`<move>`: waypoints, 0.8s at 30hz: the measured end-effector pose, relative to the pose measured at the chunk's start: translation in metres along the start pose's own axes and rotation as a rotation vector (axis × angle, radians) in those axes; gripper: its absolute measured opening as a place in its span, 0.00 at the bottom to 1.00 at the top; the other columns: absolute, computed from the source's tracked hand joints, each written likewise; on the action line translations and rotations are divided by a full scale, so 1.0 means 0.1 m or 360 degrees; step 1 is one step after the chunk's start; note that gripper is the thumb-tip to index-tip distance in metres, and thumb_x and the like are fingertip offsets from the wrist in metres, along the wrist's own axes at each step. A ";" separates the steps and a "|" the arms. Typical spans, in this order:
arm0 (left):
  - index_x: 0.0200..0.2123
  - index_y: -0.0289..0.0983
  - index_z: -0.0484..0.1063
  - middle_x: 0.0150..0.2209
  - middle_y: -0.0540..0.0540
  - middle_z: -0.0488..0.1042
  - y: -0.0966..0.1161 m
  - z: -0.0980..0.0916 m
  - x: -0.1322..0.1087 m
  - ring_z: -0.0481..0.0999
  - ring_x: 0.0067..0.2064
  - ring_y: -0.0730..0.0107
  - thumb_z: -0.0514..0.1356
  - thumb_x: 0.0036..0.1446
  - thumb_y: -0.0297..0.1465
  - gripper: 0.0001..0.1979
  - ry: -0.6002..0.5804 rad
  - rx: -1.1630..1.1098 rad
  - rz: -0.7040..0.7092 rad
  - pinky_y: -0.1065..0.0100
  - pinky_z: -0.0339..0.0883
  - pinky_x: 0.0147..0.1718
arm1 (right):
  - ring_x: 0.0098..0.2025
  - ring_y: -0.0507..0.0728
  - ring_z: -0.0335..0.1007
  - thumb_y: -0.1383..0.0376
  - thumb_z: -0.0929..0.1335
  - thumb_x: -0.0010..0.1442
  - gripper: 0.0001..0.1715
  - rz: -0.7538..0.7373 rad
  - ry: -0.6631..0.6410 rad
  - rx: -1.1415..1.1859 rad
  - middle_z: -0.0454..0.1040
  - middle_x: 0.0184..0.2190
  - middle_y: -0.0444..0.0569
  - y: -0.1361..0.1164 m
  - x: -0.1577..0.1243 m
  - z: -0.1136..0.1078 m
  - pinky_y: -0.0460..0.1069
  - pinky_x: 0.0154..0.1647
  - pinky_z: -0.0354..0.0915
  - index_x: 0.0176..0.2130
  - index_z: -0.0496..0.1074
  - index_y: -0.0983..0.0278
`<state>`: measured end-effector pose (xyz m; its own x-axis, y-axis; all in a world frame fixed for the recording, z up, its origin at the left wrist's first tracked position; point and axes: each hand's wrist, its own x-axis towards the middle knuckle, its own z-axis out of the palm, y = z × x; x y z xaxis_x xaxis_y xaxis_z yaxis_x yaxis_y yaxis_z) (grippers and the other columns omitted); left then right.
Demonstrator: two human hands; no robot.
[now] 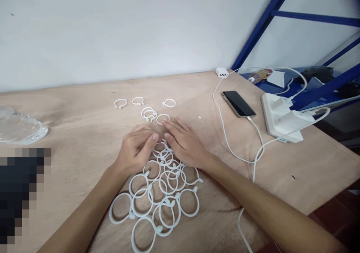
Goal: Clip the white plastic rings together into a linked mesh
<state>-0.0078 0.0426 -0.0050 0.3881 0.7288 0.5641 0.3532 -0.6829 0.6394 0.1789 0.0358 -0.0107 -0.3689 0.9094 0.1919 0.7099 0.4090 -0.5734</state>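
A pile of white plastic rings (178,196), each with a small knobbed clasp, spreads over the wooden table toward me. My left hand (136,146) rests at the pile's far left side, fingers loosely curved and thumb apart from them. Opposite it, my right hand (184,142) lies with its fingers stretched out, covering part of the rings. Both hands flank the far end of the pile, and some rings there are partly hidden. Just beyond my fingertips are several more rings (152,116), some with their ends parted; one ring (164,103) lies farther right.
A phone (239,104) on a white cable lies to the right, near a white power strip (281,119) with plugs. A USB charger (222,72) sits at the back edge. Clear plastic (22,127) lies left. A blue metal frame (261,24) stands beyond the table.
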 end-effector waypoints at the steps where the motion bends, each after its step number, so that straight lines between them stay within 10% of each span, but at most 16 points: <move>1: 0.29 0.36 0.75 0.29 0.47 0.77 0.00 0.01 0.00 0.73 0.34 0.68 0.53 0.63 0.28 0.14 0.0010 0.0053 -0.0010 0.64 0.67 0.38 | 0.68 0.64 0.47 0.60 0.57 0.69 0.24 -0.0024 0.0019 0.0012 0.64 0.62 0.48 0.00 0.00 0.00 0.64 0.65 0.50 0.60 0.62 0.62; 6: 0.36 0.36 0.75 0.34 0.47 0.77 -0.02 0.06 0.03 0.73 0.39 0.66 0.57 0.59 0.29 0.06 0.0101 0.0344 -0.0118 0.64 0.67 0.41 | 0.50 0.57 0.69 0.71 0.63 0.63 0.13 -0.0147 0.0176 0.0232 0.76 0.46 0.50 0.05 0.02 0.01 0.56 0.55 0.63 0.45 0.73 0.63; 24: 0.53 0.34 0.70 0.47 0.42 0.75 -0.07 0.07 0.04 0.71 0.49 0.60 0.60 0.57 0.35 0.21 -0.0332 0.0368 -0.0183 0.56 0.65 0.52 | 0.41 0.55 0.76 0.76 0.66 0.55 0.13 -0.0094 0.0543 0.0694 0.80 0.37 0.48 0.07 -0.01 0.05 0.50 0.42 0.72 0.36 0.77 0.63</move>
<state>-0.0026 0.0493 -0.0110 0.4919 0.7924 0.3609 0.5795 -0.6073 0.5435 0.1812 0.0374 -0.0187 -0.1339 0.8885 0.4390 0.3534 0.4567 -0.8164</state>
